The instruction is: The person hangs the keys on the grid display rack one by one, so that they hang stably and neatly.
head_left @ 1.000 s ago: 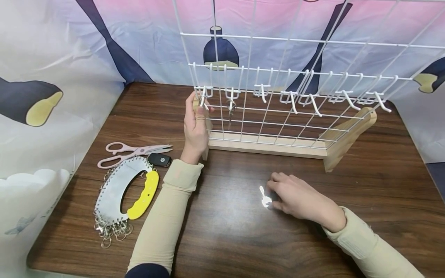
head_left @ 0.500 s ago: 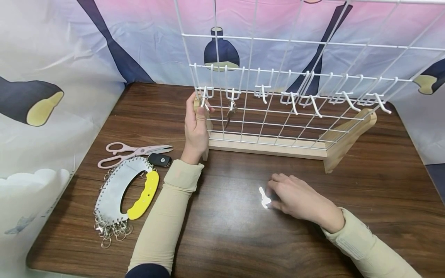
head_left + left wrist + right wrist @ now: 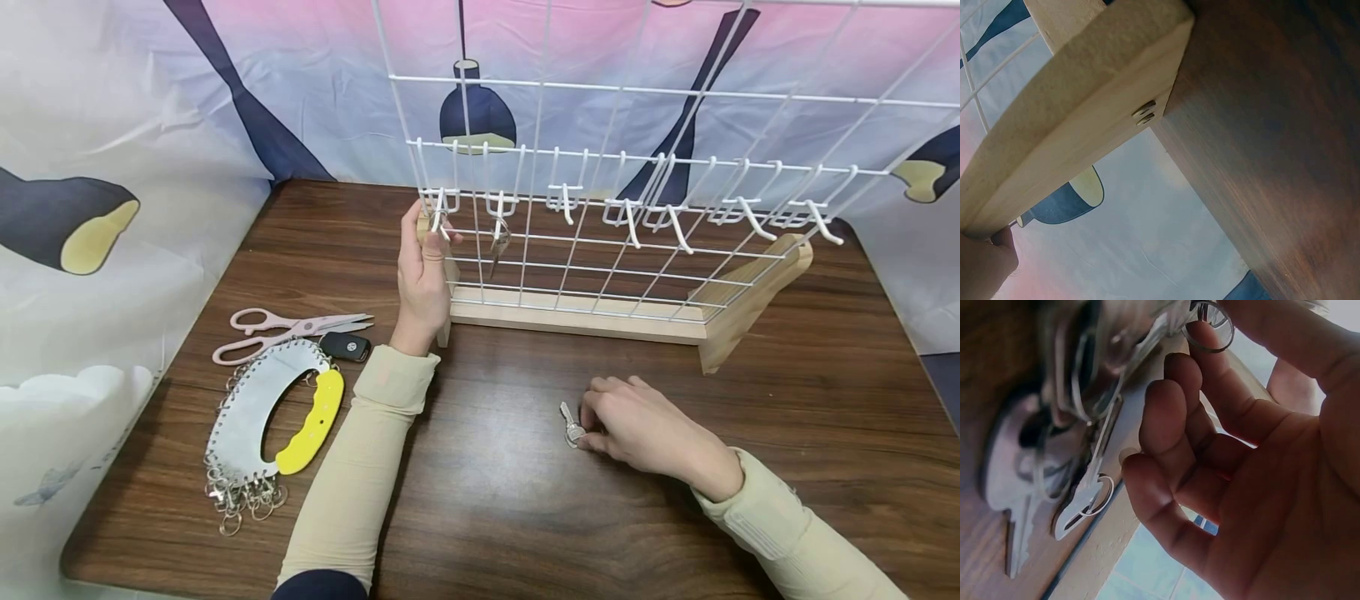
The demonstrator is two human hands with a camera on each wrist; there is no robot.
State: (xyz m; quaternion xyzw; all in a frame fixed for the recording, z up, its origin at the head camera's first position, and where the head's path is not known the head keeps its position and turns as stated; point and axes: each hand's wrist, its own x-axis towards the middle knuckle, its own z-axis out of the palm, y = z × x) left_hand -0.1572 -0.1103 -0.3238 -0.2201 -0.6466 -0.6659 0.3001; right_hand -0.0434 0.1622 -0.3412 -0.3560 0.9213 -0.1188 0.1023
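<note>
My left hand (image 3: pixel 423 279) grips the left wooden post of the white wire rack (image 3: pixel 577 267). In the left wrist view the wooden post (image 3: pixel 1079 119) fills much of the frame, with part of the hand at its lower left end. Just over the table, the right hand (image 3: pixel 641 429) pinches a small silver key (image 3: pixel 572 425) by its ring end, thumb against curled fingers. Its ring (image 3: pixel 1213 337) shows close up at the fingertips in the right wrist view. Several other keys (image 3: pixel 1019 481) lie below that hand, hidden from the head view.
Several white hooks (image 3: pixel 566 200) line the rack; a key (image 3: pixel 498 242) hangs on the second from the left. On the left lie pink scissors (image 3: pixel 296 325), a black car key (image 3: pixel 345 346) and a curved metal plate (image 3: pixel 243 408) with a yellow handle and many rings.
The silver key at my right fingers has lost its bright white glare and now looks grey. The key on the rack's hook has swung slightly. Both hands stay nearly in place.
</note>
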